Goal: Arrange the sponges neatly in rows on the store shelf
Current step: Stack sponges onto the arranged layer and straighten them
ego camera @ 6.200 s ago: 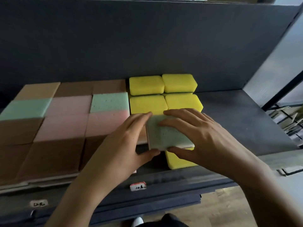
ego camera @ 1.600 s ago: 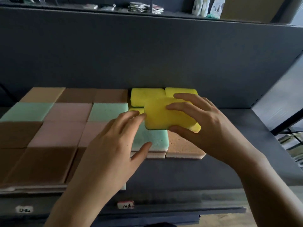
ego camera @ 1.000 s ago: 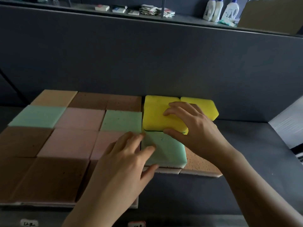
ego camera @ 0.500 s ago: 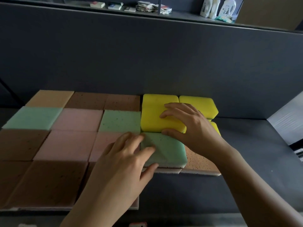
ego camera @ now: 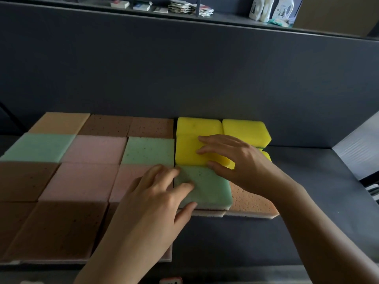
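A yellow sponge (ego camera: 188, 152) lies on top of other yellow sponges at the back of the dark shelf (ego camera: 307, 201). My right hand (ego camera: 235, 160) holds it, fingers on its top and thumb against its near edge. In front of it a green sponge (ego camera: 209, 185) lies on a stack; my left hand (ego camera: 155, 197) rests flat on its left part, thumb at the near edge. Another yellow sponge (ego camera: 244, 130) sits at the back right. An orange-brown sponge (ego camera: 250, 199) lies right of the green one, partly under my right wrist.
Rows of pink, green, brown and tan sponges (ego camera: 92, 148) cover the shelf's left half. A dark back panel (ego camera: 184, 68) rises behind. Bare shelf lies to the right, up to a white side panel (ego camera: 359, 152). Bottles (ego camera: 266, 7) stand on the upper shelf. A price tag (ego camera: 171, 280) sits on the front edge.
My right hand brought the yellow sponge back and left and set it on the yellow stack. In the last second both hands have stayed almost still.
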Tool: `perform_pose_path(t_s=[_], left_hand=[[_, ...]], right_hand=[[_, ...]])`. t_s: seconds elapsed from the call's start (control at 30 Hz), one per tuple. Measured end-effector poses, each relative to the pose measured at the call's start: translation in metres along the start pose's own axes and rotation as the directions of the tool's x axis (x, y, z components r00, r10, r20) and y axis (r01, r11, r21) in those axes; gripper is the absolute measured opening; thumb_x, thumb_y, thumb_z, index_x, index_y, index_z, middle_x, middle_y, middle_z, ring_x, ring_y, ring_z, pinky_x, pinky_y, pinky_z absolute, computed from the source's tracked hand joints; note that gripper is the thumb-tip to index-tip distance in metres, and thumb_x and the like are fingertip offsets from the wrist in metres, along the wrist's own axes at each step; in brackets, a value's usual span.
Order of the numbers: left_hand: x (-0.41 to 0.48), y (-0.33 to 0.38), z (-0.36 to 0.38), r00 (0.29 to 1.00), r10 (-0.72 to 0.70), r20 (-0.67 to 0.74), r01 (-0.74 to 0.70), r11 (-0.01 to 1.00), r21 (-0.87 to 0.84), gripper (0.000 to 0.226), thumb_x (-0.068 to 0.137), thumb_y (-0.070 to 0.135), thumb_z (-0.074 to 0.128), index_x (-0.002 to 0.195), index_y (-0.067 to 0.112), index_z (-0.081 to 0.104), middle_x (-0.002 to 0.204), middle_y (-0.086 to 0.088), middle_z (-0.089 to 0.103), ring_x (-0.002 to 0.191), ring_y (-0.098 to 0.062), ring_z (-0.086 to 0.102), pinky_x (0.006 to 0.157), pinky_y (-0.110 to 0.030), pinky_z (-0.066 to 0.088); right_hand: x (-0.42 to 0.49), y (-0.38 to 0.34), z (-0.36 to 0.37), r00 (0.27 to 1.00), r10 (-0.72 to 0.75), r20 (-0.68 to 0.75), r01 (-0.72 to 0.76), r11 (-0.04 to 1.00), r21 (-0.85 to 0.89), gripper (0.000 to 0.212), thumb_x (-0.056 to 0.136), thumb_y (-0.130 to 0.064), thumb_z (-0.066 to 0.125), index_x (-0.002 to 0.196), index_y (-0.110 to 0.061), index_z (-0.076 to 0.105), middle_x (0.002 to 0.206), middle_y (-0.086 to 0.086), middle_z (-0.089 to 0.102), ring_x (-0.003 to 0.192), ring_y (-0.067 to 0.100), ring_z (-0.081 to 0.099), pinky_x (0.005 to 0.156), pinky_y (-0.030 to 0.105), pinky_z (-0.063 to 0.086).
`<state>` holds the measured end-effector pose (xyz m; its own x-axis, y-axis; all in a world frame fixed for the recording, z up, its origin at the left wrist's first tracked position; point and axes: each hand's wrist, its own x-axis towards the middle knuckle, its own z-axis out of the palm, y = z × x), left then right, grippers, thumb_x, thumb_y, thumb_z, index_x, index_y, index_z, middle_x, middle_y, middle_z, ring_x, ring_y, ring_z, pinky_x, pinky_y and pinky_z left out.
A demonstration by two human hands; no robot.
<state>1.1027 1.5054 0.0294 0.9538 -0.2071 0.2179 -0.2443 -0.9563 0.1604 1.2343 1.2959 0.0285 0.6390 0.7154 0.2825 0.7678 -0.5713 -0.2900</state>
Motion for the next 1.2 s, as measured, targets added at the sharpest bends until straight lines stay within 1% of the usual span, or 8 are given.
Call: perform_pose_path(t_s=[0.23, 0.37, 0.5, 0.6, 0.73, 0.83, 1.07, 1.2], left_hand=[[0.0, -0.001, -0.001, 1.0, 0.0, 0.016, 0.0, 1.0, -0.006, 0.039, 0.081, 0.048, 0.056, 0.11, 0.027, 0.072, 0.116, 0.001, 0.064, 0.113, -0.024, 0.059, 0.084, -0.039, 0.052], [0.001, -0.001, 0.0, 1.0, 0.009, 0.001, -0.009, 1.0, -0.005, 0.039, 0.081, 0.046, 0.056, 0.111, 0.026, 0.072, 0.116, 0.0, 0.064, 0.113, -0.025, 0.059, 0.084, -0.04, 0.053], [0.001, -0.001, -0.001, 1.0, 0.006, 0.008, -0.005, 1.0, -0.018, 0.039, 0.081, 0.046, 0.056, 0.111, 0.026, 0.071, 0.115, 0.0, 0.063, 0.113, -0.025, 0.058, 0.082, -0.041, 0.054], [-0.001, -0.003, -0.004, 0.999, 0.004, 0.033, -0.003, 0.999, -0.032, 0.043, 0.082, 0.05, 0.054, 0.115, 0.027, 0.069, 0.121, 0.001, 0.06, 0.117, -0.023, 0.055, 0.086, -0.041, 0.054], [-0.01, -0.004, -0.015, 0.999, -0.047, 0.008, 0.048, 0.998, -0.044, 0.051, 0.082, 0.052, 0.055, 0.126, 0.025, 0.062, 0.138, 0.001, 0.052, 0.127, -0.022, 0.05, 0.096, -0.038, 0.046], [-0.021, -0.005, -0.025, 0.994, -0.08, -0.071, 0.074, 0.994, -0.079, 0.045, 0.082, 0.046, 0.059, 0.119, 0.021, 0.066, 0.133, 0.001, 0.056, 0.119, -0.019, 0.056, 0.093, -0.033, 0.044], [-0.077, 0.011, -0.039, 0.961, -0.229, -0.154, 0.217, 0.972, -0.088, 0.033, 0.082, 0.037, 0.065, 0.111, 0.022, 0.068, 0.121, 0.004, 0.063, 0.105, -0.017, 0.061, 0.086, -0.034, 0.052], [-0.116, 0.013, -0.051, 0.913, -0.349, -0.213, 0.343, 0.937, -0.069, 0.029, 0.088, 0.034, 0.062, 0.112, 0.019, 0.068, 0.117, 0.005, 0.063, 0.105, -0.015, 0.061, 0.087, -0.033, 0.051]], right_hand=[[0.0, 0.006, 0.0, 0.997, -0.069, -0.023, 0.07, 0.996, 0.057, 0.032, 0.1, -0.03, 0.052, 0.128, -0.023, 0.064, 0.141, -0.007, 0.055, 0.136, 0.006, 0.043, 0.112, 0.018, 0.032], [-0.002, 0.008, 0.004, 0.998, -0.035, 0.042, 0.032, 0.997, 0.075, 0.036, 0.103, -0.037, 0.042, 0.132, -0.026, 0.06, 0.146, -0.01, 0.049, 0.141, 0.006, 0.037, 0.115, 0.019, 0.028], [-0.002, 0.002, 0.0, 0.998, -0.005, 0.061, 0.004, 1.0, 0.013, 0.037, 0.102, -0.041, 0.042, 0.134, -0.03, 0.057, 0.149, -0.012, 0.046, 0.145, 0.008, 0.03, 0.117, 0.035, 0.032], [-0.004, -0.013, -0.005, 0.999, 0.032, -0.004, -0.032, 0.999, -0.021, 0.04, 0.099, -0.044, 0.044, 0.135, -0.031, 0.056, 0.15, -0.009, 0.046, 0.145, 0.011, 0.03, 0.115, 0.04, 0.034], [-0.016, -0.039, -0.012, 0.967, 0.143, -0.209, -0.147, 0.989, -0.004, 0.033, 0.099, -0.037, 0.052, 0.128, -0.026, 0.062, 0.139, -0.008, 0.056, 0.133, 0.012, 0.047, 0.103, 0.04, 0.047], [-0.029, -0.057, -0.016, 0.92, 0.198, -0.337, -0.189, 0.98, 0.06, 0.025, 0.096, -0.026, 0.059, 0.119, -0.02, 0.068, 0.125, -0.008, 0.064, 0.12, 0.013, 0.057, 0.093, 0.039, 0.052], [-0.041, -0.114, 0.002, 0.966, 0.072, -0.248, -0.023, 0.98, 0.195, 0.019, 0.096, -0.027, 0.062, 0.114, -0.023, 0.069, 0.117, -0.014, 0.065, 0.114, 0.005, 0.058, 0.088, 0.018, 0.048], [-0.031, -0.146, 0.017, 0.978, -0.067, -0.2, 0.124, 0.949, 0.289, 0.02, 0.095, -0.02, 0.061, 0.112, -0.018, 0.07, 0.118, -0.006, 0.066, 0.115, 0.014, 0.059, 0.092, 0.029, 0.048]])
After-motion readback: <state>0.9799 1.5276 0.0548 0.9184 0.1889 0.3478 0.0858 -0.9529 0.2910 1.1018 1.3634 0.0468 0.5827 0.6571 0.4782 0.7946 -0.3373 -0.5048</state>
